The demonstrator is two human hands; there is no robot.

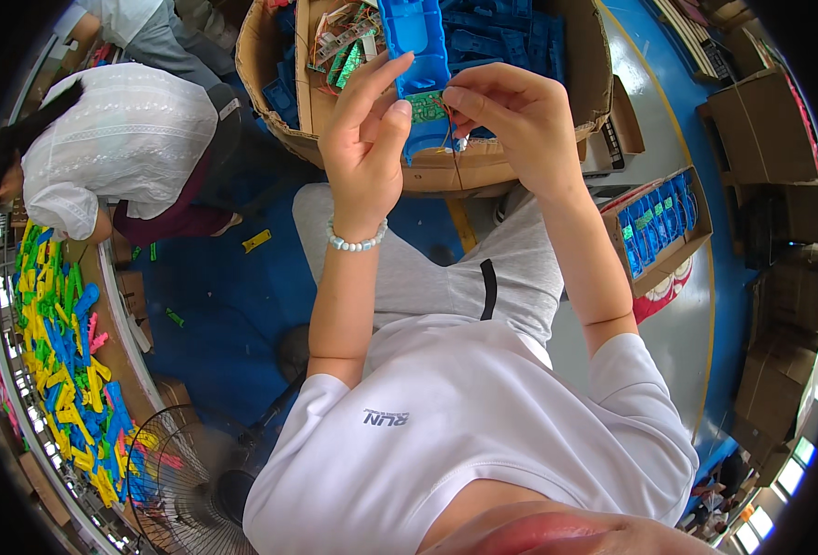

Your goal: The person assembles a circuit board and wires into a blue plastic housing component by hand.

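My left hand (362,153) grips a long blue plastic housing (415,65) from its left side, thumb and fingers along the edge. A small green circuit board (424,107) sits in the lower part of that housing. On the other side, my right hand (518,116) is closed in a pinch at the board's right edge, where thin wires (455,165) hang down. A small white piece (461,144) shows below the fingertips. Right under both hands stands a large cardboard box (436,179), holding blue housings (497,42) and a compartment of loose circuit boards (342,67).
At the right, a carton (665,262) holds a row of blue housings with boards. A co-worker in a white top (122,129) bends over at the left, near a bench heaped with coloured plastic parts (71,370). A fan (187,472) stands at lower left.
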